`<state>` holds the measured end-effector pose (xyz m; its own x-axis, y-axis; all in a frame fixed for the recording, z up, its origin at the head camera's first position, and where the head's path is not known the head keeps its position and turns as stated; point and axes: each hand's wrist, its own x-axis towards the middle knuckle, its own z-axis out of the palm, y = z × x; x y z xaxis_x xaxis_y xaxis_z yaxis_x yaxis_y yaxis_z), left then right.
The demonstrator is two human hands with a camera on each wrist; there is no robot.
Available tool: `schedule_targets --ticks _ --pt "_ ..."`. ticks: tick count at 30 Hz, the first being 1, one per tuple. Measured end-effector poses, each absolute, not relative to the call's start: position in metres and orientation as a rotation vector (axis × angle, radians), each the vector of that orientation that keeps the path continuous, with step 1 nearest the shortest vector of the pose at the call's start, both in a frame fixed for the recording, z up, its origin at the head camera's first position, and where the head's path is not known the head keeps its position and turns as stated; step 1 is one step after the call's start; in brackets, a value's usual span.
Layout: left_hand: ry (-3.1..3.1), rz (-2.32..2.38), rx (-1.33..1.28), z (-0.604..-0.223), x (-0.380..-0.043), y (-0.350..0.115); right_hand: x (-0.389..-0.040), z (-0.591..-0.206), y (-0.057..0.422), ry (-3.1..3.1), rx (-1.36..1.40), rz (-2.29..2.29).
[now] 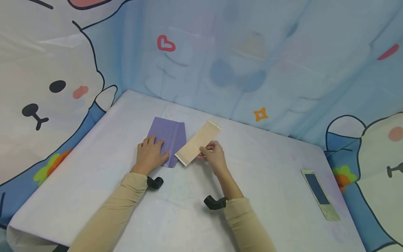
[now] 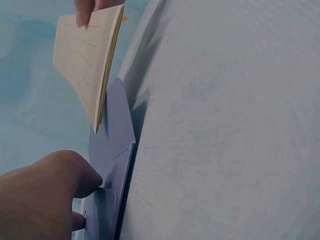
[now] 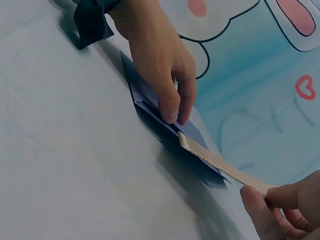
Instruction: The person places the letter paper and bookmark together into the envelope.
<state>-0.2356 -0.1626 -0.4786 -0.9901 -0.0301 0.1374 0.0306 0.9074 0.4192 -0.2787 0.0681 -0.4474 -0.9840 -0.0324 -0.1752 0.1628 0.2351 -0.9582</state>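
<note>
A purple envelope (image 1: pixel 163 126) lies on the white-covered table, its pointed flap spread out to the right. My left hand (image 1: pixel 148 154) rests on the envelope's body with fingers spread. In the left wrist view its thumb (image 2: pixel 82 175) touches the envelope (image 2: pixel 120 117) near the pocket edge. My right hand (image 1: pixel 214 155) pinches a folded beige lined paper (image 1: pixel 197 143) by its long side, between thumb and fingers. The paper is tilted, one end close to the flap. Seen from the right wrist, the paper's layered end (image 3: pixel 192 146) is just above the envelope (image 3: pixel 142 85).
On the right side of the table (image 1: pixel 270 196) lies a long pale-green packet (image 1: pixel 330 211) with a dark blue panel. A blue cartoon-print curtain (image 1: pixel 195 70) hangs behind the table. Black wrist mounts (image 1: pixel 215 202) stick out from both forearms.
</note>
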Motion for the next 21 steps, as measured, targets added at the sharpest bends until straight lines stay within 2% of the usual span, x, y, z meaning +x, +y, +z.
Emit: schedule_targets --ticks 14,21 --pt "-2.916 -0.649 0.005 -0.479 -0.236 -0.162 -0.277 -0.447 0.057 2.364 0.071 -1.806" --pt "-2.910 -0.655 -0.001 -0.477 -0.234 -0.162 -0.272 -0.454 0.059 2.599 -0.044 -1.540"
